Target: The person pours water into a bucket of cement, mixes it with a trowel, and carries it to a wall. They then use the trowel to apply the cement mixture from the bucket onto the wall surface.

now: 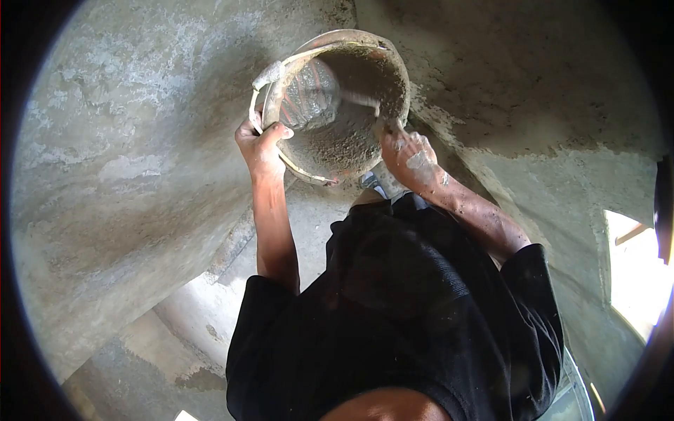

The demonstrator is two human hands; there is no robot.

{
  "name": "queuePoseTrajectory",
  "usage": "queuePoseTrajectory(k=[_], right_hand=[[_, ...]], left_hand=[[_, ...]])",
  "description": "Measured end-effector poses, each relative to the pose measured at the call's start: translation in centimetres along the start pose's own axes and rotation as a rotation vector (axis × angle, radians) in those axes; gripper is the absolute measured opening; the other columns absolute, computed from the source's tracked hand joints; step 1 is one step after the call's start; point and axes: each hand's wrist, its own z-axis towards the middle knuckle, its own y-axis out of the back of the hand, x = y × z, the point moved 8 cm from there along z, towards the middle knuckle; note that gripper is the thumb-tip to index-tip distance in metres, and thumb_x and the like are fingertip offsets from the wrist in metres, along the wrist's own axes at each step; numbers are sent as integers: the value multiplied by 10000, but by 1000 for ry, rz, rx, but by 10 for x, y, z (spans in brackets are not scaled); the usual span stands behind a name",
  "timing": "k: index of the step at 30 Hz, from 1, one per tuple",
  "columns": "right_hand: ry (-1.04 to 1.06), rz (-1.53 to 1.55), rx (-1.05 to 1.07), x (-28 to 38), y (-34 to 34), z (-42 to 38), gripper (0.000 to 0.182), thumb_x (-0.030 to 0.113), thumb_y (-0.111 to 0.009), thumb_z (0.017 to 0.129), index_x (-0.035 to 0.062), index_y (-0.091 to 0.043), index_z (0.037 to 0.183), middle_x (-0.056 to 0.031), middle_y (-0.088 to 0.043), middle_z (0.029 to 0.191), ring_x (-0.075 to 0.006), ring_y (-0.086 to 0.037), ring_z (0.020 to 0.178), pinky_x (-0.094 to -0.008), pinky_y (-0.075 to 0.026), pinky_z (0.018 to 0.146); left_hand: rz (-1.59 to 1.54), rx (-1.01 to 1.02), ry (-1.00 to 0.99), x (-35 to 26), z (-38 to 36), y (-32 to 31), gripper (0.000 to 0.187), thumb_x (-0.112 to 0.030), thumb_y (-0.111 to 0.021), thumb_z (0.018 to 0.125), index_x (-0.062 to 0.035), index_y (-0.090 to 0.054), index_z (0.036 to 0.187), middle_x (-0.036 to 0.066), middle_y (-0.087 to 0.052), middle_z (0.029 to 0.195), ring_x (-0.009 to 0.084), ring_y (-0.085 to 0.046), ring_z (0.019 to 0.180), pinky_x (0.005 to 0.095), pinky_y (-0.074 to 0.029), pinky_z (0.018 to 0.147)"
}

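Note:
A mortar-crusted bucket is held up in front of me, tilted so that its inside faces me. My left hand grips its left rim, thumb over the edge. A pale bail handle with a thick grey lump runs along that side. Inside are wet grey mortar and reddish streaks on the left wall. My right hand, smeared with mortar, is closed on the handle of what looks like a trowel. Its metal neck reaches into the bucket; the blade is blurred and hard to make out.
Rough cement-plastered walls rise at the left and right. A bright opening is at the far right. Below the bucket shows a shoe. Something clear with a curved rim stands at the lower right.

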Motion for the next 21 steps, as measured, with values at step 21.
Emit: queuePoseTrajectory(k=[21], right_hand=[[-13,74,-49,-4,-13,3,413,80,-490,791,-25,-450,1189,-205,-537,1004,-279,-629,692,-376,-516,560]], left_hand=[[-54,1,-3,2,10,-1,204,49,-559,637,32,-544,840,82,-578,603,162,-565,494,272,-480,534]])
